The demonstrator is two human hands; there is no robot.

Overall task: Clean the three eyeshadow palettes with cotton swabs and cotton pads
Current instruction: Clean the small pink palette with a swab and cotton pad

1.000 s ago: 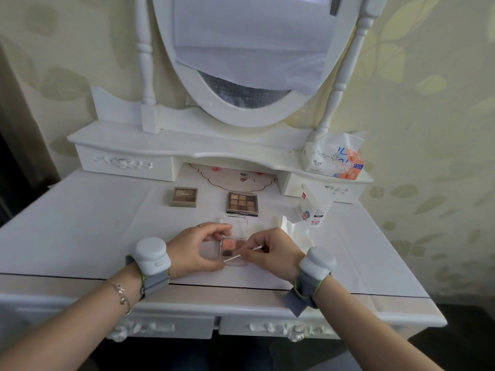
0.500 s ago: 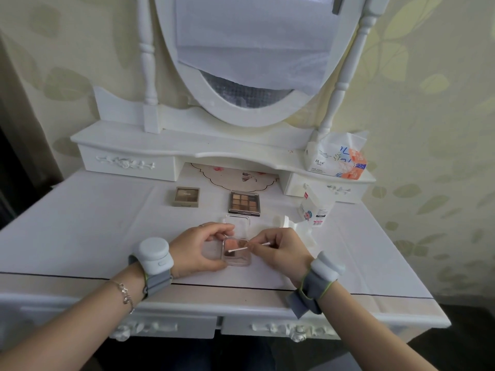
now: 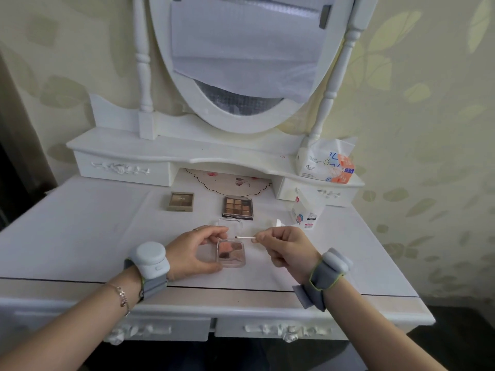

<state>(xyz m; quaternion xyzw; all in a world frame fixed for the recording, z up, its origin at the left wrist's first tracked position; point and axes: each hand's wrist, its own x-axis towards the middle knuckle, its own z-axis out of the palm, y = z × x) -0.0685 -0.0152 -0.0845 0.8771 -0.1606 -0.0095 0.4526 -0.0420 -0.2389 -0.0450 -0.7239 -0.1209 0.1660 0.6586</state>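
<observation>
Head view looks down on a white dressing table (image 3: 80, 236). Left hand (image 3: 197, 250) grips the clear palette (image 3: 231, 253) by its left edge, thumb at the near side and fingers at the far side; the palette lies open on the table, its lid (image 3: 230, 224) tipped back. Right hand (image 3: 285, 247) pinches a swab (image 3: 245, 237) between thumb and forefinger, the soiled tip pointing left, raised just beyond the palette's far right corner and clear of the pans. Farther back lie a beige palette (image 3: 181, 201) and a nine-pan palette (image 3: 238, 207), well apart. A swab box (image 3: 306, 211) stands to the right, a tissue pack (image 3: 325, 163) on the shelf above.
</observation>
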